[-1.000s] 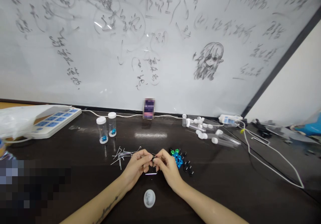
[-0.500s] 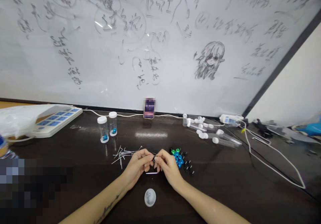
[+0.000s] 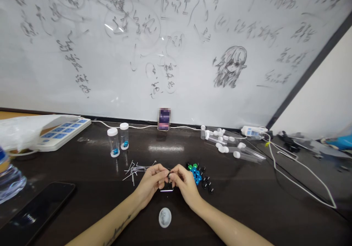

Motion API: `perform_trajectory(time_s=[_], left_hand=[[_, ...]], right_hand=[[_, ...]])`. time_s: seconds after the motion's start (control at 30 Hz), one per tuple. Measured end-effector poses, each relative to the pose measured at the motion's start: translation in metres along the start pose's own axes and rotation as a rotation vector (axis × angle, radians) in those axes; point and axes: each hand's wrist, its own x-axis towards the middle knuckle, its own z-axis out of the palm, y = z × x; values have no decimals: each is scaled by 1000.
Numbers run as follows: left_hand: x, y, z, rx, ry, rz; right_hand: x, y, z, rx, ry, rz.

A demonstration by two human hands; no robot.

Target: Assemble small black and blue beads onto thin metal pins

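Close together over the dark table, my left hand (image 3: 150,183) and my right hand (image 3: 185,185) both pinch a small dark piece (image 3: 169,174) between their fingertips. Fingers hide most of it, so its kind is unclear. Just below the fingertips lies a short shiny metal rod (image 3: 166,190). Nearer to me is a small translucent white cap (image 3: 165,217). Left of my left hand is a loose pile of thin bent metal rods, like hex keys (image 3: 133,170). By my right hand are blue metal rings (image 3: 196,175), green ones (image 3: 195,166) and several black screws (image 3: 206,183).
Two clear tubes with white caps (image 3: 113,142) stand at left, blue pieces inside. Several empty tubes (image 3: 220,140) lie at back right, near a white cable (image 3: 302,170). A power strip (image 3: 64,134), a bottle (image 3: 11,181) and a black phone (image 3: 38,213) are at left; another phone (image 3: 164,119) leans on the whiteboard.
Both hands keep nearly the same place and pinch. The bottle and black phone at left show plainly now, where blurred blocks covered that corner before.
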Motion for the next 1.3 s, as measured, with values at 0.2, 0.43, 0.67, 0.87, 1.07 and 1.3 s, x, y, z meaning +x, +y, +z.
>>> perform_trajectory(time_s=[0.2,0.43,0.67,0.87,1.07,1.3], left_hand=[[2,-1,0,-28,38,34],[1,0,-2,-32,40,36],[1,1,0,-21,47,33],[0,1,0,-9,23,19],[-1,1,-1,-26,8,32],[-1,1,-1,3,-1,8]], right_hand=[[1,-4,-1,-84,44,-67],[1,0,1,-12,15,4],[0,-2,-1,-131,61,-126],[0,-1,-1,-49,11,-19],[0,-5,-2,-170,63,-174],[0,1,0,33,-16,10]])
